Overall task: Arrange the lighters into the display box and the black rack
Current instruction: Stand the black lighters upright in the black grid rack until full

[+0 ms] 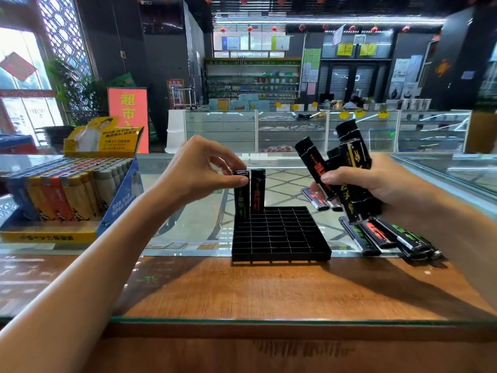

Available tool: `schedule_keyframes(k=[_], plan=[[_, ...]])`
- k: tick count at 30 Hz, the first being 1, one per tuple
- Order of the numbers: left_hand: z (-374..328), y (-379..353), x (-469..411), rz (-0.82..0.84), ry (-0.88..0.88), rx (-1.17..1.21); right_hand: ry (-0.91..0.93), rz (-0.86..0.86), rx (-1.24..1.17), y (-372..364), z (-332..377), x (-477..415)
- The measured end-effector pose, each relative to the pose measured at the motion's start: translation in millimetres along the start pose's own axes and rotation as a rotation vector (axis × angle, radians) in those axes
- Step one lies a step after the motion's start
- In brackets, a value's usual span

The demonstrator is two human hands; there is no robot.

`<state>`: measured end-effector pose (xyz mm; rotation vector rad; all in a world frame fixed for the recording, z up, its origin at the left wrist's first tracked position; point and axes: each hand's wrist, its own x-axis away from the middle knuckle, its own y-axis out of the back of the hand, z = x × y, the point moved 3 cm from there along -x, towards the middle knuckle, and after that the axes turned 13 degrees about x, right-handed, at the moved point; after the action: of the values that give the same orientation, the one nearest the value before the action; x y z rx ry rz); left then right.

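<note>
Wood counter strip (242, 292) spans the bottom of the frame under a glass top (188, 232). Black rack (279, 232) sits at centre, its near edge on the wood and the rest on the glass; most grid slots visible are unfilled. Loose black lighters (390, 235) lie flat in a small heap just right of the rack, with green and red prints facing up. Two more lighters (320, 199) lie on the glass further back, below the right hand. Left hand (204, 168) reaches in from the lower left, thumb and forefinger pinching the cap of a green-print lighter (241, 196) that stands upright at the rack's far left corner. Red-print lighter (257, 189) stands upright in the same back row, just to the right of the green one, not touched by the hand. Right hand (357, 181), centre right, has its fingers curled round a bundle of black lighters (347, 162) fanned upward and held above the counter. Display box (67, 200), blue and yellow card, sits at centre left, packed with upright rows of blue, yellow, orange and grey lighters, its yellow lid flap (103, 141) raised behind. Glass showcases (290, 130) and stocked shelves (252, 82) fill the upper background, blurred.
</note>
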<state>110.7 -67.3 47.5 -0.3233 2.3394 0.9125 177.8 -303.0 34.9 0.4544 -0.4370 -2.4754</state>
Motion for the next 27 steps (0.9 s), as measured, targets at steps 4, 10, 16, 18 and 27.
schedule_keyframes(k=[4, 10, 16, 18, 27], plan=[[-14, 3, 1, -0.118, -0.056, 0.189, 0.105, 0.079, -0.044, -11, 1, -10], [-27, -13, 4, 0.001, -0.024, 0.562, 0.192, 0.162, -0.067, -38, -3, -17], [-20, -17, 3, 0.025, 0.006, 0.722, 0.167, 0.206, -0.075, -42, -8, -15], [-18, -16, 3, 0.039, 0.024, 0.743, 0.150, 0.217, -0.083, -40, -9, -13], [-16, -20, 4, 0.085, 0.129, 0.821, 0.144, 0.273, -0.161, -45, -8, -5]])
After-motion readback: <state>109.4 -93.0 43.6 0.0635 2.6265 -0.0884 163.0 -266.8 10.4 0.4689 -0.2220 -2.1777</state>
